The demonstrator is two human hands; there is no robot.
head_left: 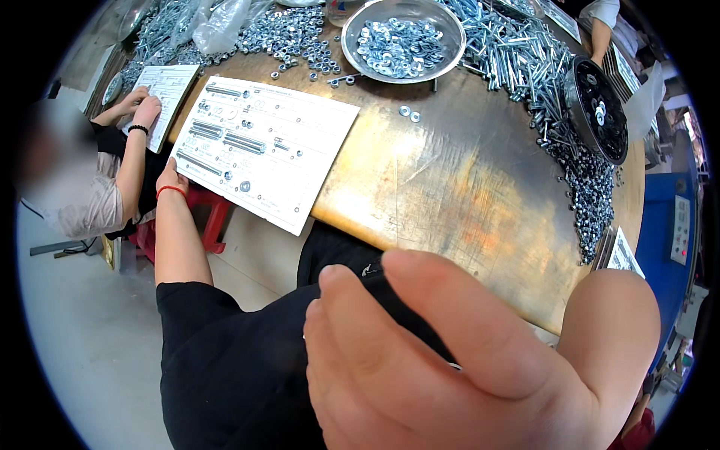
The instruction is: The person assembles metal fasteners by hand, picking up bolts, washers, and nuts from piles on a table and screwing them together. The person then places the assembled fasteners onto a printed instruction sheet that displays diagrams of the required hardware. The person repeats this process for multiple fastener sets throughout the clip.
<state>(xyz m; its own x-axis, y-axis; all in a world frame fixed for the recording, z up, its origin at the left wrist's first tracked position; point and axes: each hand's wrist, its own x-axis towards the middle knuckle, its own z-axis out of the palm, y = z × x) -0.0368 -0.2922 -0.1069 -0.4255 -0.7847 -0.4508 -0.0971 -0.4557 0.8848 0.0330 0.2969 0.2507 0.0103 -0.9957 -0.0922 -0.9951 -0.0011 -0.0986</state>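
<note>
My left hand (172, 178), with a red cord at the wrist, grips the left edge of a white printed card (311, 150). Bolts, nuts and washers lie in groups across the card's face, mostly on its left half. The card is tilted and rests partly over the table edge. Close to the camera, my right hand (442, 360) is raised over my lap, large in view. Its fingers are loosely curled, with a gap between thumb and forefinger and nothing seen between them.
A metal bowl of washers (405, 45) stands at the back of the wooden table (442, 180), beside heaped bolts (510, 52) and nuts (289, 34). A dark bowl (598, 109) sits to the right. At left a co-worker's hands (142, 105) rest on another card.
</note>
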